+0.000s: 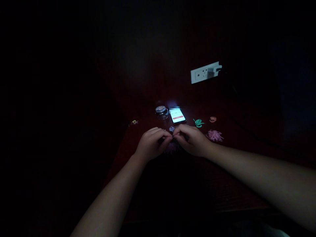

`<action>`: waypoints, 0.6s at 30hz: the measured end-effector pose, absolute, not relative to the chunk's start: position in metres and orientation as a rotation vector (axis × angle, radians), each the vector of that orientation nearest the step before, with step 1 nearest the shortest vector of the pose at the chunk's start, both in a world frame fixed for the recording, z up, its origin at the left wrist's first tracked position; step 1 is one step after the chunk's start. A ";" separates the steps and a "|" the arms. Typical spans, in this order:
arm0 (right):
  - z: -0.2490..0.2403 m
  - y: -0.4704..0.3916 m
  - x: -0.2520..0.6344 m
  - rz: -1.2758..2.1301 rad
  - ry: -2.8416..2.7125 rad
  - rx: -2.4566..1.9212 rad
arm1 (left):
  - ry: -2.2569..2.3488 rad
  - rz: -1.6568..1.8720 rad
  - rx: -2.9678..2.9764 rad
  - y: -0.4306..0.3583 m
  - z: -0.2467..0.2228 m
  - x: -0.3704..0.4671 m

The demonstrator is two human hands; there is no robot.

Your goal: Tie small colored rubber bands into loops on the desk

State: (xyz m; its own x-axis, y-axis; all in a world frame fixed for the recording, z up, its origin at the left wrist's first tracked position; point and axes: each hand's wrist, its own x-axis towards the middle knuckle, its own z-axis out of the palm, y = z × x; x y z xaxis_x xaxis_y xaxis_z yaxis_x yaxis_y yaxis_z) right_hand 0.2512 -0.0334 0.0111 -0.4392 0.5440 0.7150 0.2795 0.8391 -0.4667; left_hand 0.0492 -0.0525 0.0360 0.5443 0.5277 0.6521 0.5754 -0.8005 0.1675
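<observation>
Thumb and fingers pinched, my left hand [152, 142] meets my right hand [192, 139] fingertip to fingertip above the dark red table. My right hand is closed in the same kind of pinch. Whatever lies between the fingertips is tiny and dark; I cannot make it out. Just beyond them rests a small pale purple looped band [171, 129]. Below the fingertips is a dim pile of purple strands [171, 148], partly shaded. A heap of pink rubber-band-like strands [214, 135] lies to the right of my right hand, with green bands [198, 122] and orange loops [212, 119] behind it.
A lit phone [177, 117] lies beyond my hands, beside a small clear jar [162, 114] with a lid. Small yellowish bands [134, 122] are at the left edge. A white wall socket [200, 75] holds a plug [214, 69]. Darkness hides most surroundings.
</observation>
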 end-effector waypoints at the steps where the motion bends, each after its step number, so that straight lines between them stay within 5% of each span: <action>1: 0.011 -0.034 0.251 0.370 -2.039 -0.622 | -0.966 -1.108 -2.697 -0.052 0.036 0.049; 18: 0.007 -0.034 0.250 0.615 -1.917 -0.664 | -0.946 -1.128 -2.692 -0.053 0.037 0.049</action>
